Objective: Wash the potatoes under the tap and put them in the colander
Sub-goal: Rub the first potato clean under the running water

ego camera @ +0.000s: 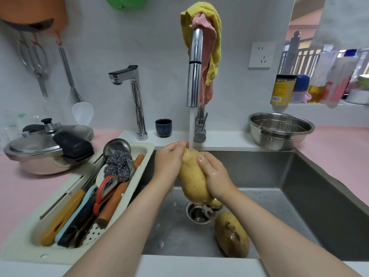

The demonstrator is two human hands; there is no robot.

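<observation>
A long yellow potato is held upright over the steel sink, its top end under the running stream from the chrome tap. My left hand grips its left side and my right hand wraps its right side. A second potato, with dark dirt patches, lies on the sink floor to the right of the drain. The steel colander stands on the counter behind the sink's right side; no potato is visible in it.
A cream utensil tray with knives, a ladle and a scourer sits across the sink's left side. A pressure cooker stands at left. A small dark cup and a second tap are behind. Bottles line the right ledge.
</observation>
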